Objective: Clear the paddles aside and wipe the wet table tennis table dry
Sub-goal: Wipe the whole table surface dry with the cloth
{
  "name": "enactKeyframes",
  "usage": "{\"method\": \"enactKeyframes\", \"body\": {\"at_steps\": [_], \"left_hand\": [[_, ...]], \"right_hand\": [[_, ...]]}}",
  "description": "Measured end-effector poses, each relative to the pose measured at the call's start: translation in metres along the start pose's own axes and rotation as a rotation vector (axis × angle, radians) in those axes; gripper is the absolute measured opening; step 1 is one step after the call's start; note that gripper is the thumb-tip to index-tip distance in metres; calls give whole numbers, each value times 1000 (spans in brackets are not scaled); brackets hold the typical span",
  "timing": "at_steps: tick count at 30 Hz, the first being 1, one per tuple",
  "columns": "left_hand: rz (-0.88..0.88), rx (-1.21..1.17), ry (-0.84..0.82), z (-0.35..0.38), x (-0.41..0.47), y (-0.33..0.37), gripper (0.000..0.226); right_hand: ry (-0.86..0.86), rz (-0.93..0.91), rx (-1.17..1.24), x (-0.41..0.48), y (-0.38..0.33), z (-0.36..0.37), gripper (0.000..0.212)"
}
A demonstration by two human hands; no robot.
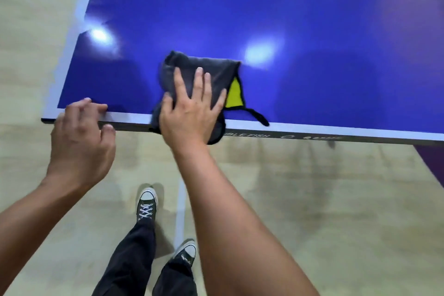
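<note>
The right hand is lying flat, fingers straight and spread, pressing a dark grey cloth with a yellow underside onto the blue table at its near white-lined edge. Part of the cloth is hanging over the rim. The left hand is holding that same edge near the corner, bent fingertips on top and thumb against the rim. Lights are glaring off the glossy top. Below, sneakers are standing on a pale wooden floor.
</note>
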State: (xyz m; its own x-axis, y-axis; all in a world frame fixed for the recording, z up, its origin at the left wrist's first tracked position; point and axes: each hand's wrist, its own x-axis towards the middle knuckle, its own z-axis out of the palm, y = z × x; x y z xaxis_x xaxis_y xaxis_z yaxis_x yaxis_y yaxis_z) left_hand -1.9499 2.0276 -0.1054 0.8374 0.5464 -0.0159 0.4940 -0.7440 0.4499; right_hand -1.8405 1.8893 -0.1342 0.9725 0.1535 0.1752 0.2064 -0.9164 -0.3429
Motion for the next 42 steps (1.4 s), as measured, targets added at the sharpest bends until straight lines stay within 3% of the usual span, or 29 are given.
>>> {"method": "enactKeyframes", "body": {"at_steps": [3, 7, 11, 15, 19, 22, 24, 30, 34, 38, 42], "left_hand": [[-94, -73, 4, -2, 11, 29, 46], [-40, -22, 7, 12, 21, 47, 46], [106, 151, 54, 36, 4, 33, 54], [150, 159, 88, 41, 2, 25, 53], [155, 170, 88, 30, 6, 21, 50], [181, 50, 66, 17, 16, 5, 43], [196, -59, 62, 4, 21, -13, 42], [138, -44, 75, -16, 12, -73, 49], [176, -81, 61, -21, 2, -84, 54], [121, -111, 86, -25, 6, -81, 54], [194, -9, 105, -15, 2, -79, 55]], "right_hand": [[-182, -216, -29, -15, -39, 15, 59], [-132, -256, -42, -3, 6, 8, 56], [-29, -74, -5, 16, 103, -24, 56], [-10, 181, -120, 39, 213, -64, 65], [-4, 406, -167, 58, 246, -76, 66], [26, 436, -140, 59, 217, -70, 64], [10, 357, -135, 59, 177, -56, 61], [-32, -126, -123, 35, -16, 17, 58], [-109, -410, 40, 1, -123, 47, 54], [-110, -570, -5, 18, -130, 46, 49], [-128, -620, -49, 21, -109, 46, 53]]}}
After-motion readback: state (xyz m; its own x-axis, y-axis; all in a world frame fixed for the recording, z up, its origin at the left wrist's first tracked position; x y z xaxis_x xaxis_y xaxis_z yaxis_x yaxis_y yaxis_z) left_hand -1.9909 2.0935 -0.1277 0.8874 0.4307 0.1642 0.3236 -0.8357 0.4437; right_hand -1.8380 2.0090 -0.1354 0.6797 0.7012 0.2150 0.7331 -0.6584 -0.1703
